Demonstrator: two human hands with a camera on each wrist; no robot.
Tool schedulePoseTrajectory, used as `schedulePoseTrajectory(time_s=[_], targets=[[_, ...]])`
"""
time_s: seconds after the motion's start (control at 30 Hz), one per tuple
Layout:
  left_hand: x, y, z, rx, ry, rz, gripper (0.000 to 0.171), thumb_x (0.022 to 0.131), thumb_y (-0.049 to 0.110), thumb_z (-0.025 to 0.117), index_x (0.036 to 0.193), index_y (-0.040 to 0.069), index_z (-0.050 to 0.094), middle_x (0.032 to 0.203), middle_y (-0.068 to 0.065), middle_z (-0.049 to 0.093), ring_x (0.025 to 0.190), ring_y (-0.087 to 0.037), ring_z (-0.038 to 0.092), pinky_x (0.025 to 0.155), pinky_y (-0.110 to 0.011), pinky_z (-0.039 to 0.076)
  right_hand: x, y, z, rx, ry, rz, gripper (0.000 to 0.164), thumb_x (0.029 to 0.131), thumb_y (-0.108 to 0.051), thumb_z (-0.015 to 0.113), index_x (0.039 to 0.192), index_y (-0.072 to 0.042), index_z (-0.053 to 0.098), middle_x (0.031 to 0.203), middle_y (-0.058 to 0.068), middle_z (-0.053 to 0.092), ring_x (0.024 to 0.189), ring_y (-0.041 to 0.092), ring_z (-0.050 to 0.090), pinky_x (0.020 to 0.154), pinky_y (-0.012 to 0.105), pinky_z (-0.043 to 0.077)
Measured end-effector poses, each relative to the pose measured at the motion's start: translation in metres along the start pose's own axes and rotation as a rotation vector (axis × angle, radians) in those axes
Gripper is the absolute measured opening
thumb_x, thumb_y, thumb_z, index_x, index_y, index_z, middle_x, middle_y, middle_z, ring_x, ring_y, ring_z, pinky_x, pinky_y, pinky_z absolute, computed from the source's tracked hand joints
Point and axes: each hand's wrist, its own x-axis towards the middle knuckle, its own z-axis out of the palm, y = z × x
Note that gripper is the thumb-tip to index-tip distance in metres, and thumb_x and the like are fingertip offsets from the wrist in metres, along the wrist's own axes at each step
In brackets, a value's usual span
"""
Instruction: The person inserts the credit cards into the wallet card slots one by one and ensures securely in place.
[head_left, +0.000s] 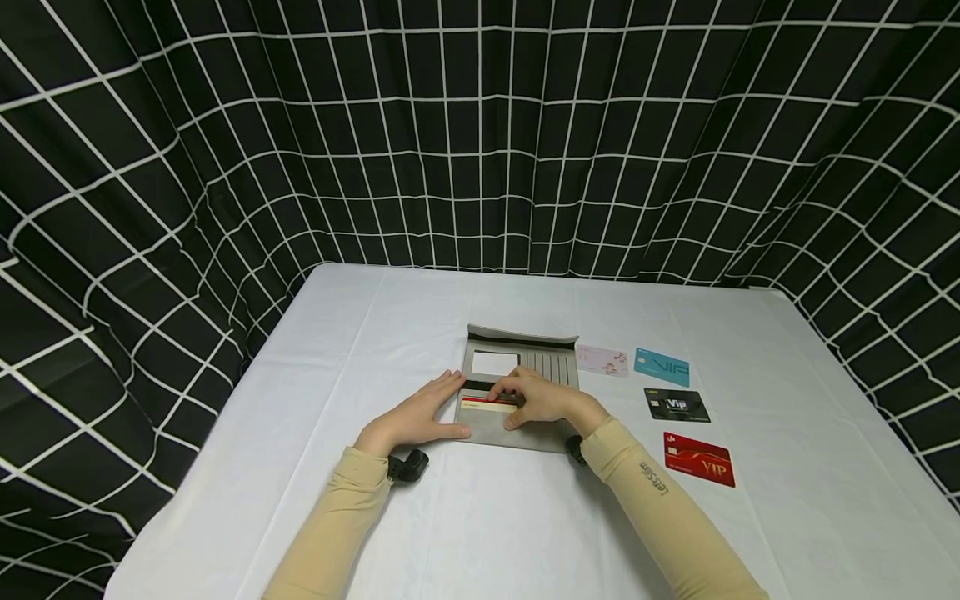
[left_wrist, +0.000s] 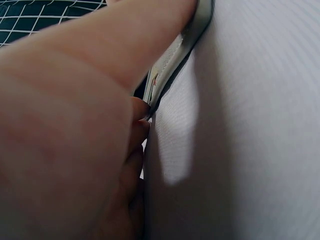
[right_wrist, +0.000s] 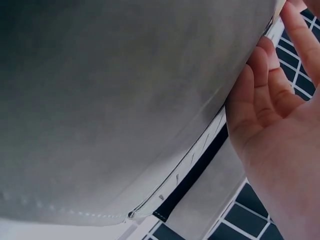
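Observation:
An unfolded grey wallet (head_left: 550, 364) lies on the white table, with its upper flap raised along the far edge. In its near pocket sit a cream card (head_left: 487, 406) and a red-edged card just behind it. At the wallet's left edge my left hand (head_left: 416, 414) rests with straight fingers spread, thumb by the near corner. Over the pocket, my right hand (head_left: 546, 398) has bent fingers at the cards' top edge and its thumb lower on the wallet; whether it pinches a card is hidden. The right wrist view shows the wallet's grey underside (right_wrist: 125, 90) close up beside the fingers.
Right of the wallet lie a pale pink card (head_left: 603, 361), a teal card (head_left: 662, 367), a black VIP card (head_left: 677, 405) and a red VIP card (head_left: 699, 458). White cloth covers the table (head_left: 360, 333). A black curtain with white grid lines (head_left: 480, 133) surrounds it.

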Motion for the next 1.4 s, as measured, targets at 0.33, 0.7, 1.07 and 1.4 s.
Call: schedulePoseTrajectory(time_s=[0.33,0.7,1.07,1.4], targets=[[0.000,-0.001,0.001,0.001,0.005,-0.007,0.091,0.080,0.056,0.063,0.147,0.008,0.024,0.152,-0.006,0.017,0.139,-0.019,0.008,0.110,-0.040,0.013,-0.006,0.002,-0.007,0.095,0.024,-0.029,0.050,0.077,-0.018,0.077,0.121,-0.004,0.058,0.106,0.006,0.053,0.094,0.021,0.049,0.084,0.037,0.043],[0.001,-0.002,0.001,0.008,0.009,-0.002,0.092,0.080,0.056,0.063,0.147,0.008,0.025,0.152,-0.007,0.017,0.139,-0.019,0.008,0.111,-0.038,0.012,-0.020,0.015,-0.019,0.240,0.018,-0.029,0.050,0.081,-0.015,0.073,0.125,-0.001,0.054,0.124,0.014,0.055,0.114,0.031,0.051,0.096,0.044,0.040],[0.000,-0.001,0.001,0.014,0.011,-0.001,0.091,0.080,0.056,0.063,0.147,0.007,0.024,0.152,-0.008,0.016,0.139,-0.021,0.008,0.111,-0.039,0.011,-0.045,0.041,-0.034,0.343,0.098,0.031,0.054,0.081,-0.017,0.073,0.127,0.003,0.051,0.125,0.017,0.053,0.116,0.033,0.048,0.096,0.043,0.041],[-0.001,0.001,0.001,0.015,0.009,-0.017,0.092,0.080,0.057,0.062,0.147,0.008,0.024,0.153,-0.007,0.015,0.139,-0.020,0.007,0.111,-0.039,0.011,-0.069,0.065,-0.053,0.378,0.238,0.123,0.058,0.083,-0.018,0.071,0.132,0.002,0.046,0.131,0.019,0.047,0.119,0.036,0.044,0.096,0.046,0.040]])
